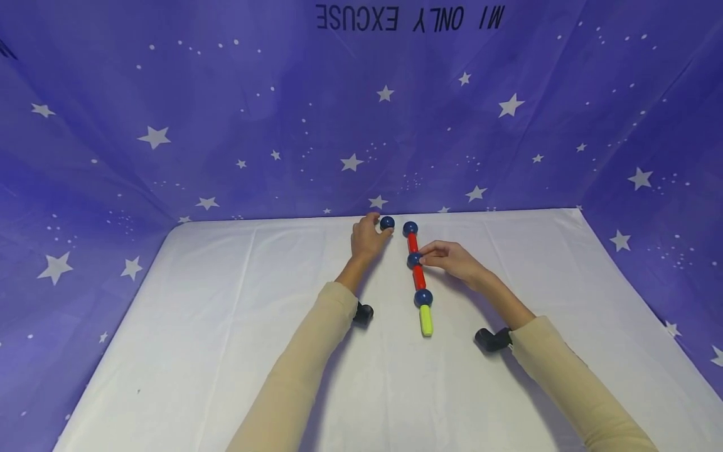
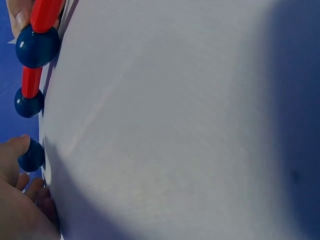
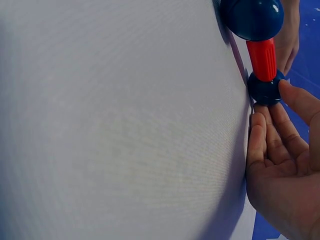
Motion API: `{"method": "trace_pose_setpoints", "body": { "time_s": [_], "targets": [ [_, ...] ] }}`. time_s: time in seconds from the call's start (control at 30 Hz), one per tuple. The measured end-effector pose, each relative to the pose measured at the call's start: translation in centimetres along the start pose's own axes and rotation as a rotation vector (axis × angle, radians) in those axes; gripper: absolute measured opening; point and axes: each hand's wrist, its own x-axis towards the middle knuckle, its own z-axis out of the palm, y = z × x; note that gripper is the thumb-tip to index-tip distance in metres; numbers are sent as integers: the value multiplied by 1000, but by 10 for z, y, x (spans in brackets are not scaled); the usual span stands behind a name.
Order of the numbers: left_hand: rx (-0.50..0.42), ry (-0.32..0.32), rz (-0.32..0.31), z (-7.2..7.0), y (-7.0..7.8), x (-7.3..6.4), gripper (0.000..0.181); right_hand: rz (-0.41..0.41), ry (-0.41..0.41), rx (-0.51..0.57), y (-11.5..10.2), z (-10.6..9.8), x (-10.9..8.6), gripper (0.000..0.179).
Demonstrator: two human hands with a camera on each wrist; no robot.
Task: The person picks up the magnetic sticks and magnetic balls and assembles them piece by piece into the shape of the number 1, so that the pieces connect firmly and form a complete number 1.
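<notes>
In the head view a straight chain runs away from the person: a yellow-green rod (image 1: 426, 321), a near blue ball (image 1: 423, 297), a red rod (image 1: 419, 278), a middle blue ball (image 1: 415, 260), another red rod (image 1: 413, 243) and a far blue ball (image 1: 410, 228). My right hand (image 1: 454, 262) pinches the middle ball, thumb on one side and fingertips at its underside in the right wrist view. Left of the chain's far end lies a loose blue ball (image 1: 386, 223). My left hand (image 1: 367, 240) is spread beside it, thumb (image 2: 19, 146) overlapping the ball and fingers below.
A white cloth covers the table (image 1: 186, 326). Purple star-printed fabric (image 1: 316, 125) hangs behind and along both sides, meeting the table's far edge close beyond the balls. Black wrist devices (image 1: 492, 339) sit under both sleeves.
</notes>
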Motion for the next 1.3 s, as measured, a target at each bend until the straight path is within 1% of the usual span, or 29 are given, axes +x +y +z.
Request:
{"method": "trace_pose_setpoints", "body": {
  "time_s": [0.27, 0.47, 0.67, 0.83, 1.0, 1.07, 1.27, 1.3],
  "targets": [
    [49, 0, 5, -4, 4, 0, 49, 2, 3, -20, -2, 1, 4, 33],
    [50, 0, 6, -6, 5, 1, 41, -8, 3, -36, -4, 1, 5, 34],
    [44, 15, -1, -8, 4, 3, 39, -9, -5, -48, -7, 1, 5, 36],
    [-44, 15, 32, -10, 4, 0, 39, 5, -4, -48, -12, 1, 3, 36],
    [-129, 5, 51, -13, 2, -6, 39, 8, -14, -50, -34, 5, -13, 33],
    [-151, 1, 55, -15, 0, -8, 39, -6, -19, -50, -39, 5, -18, 32],
    [-198, -38, 58, -19, -7, -15, 39, -4, -12, -50, -37, 6, -23, 32],
    [-211, -47, 61, -19, -9, -17, 40, 2, -7, -49, -32, 6, -21, 33]
  ]
}}
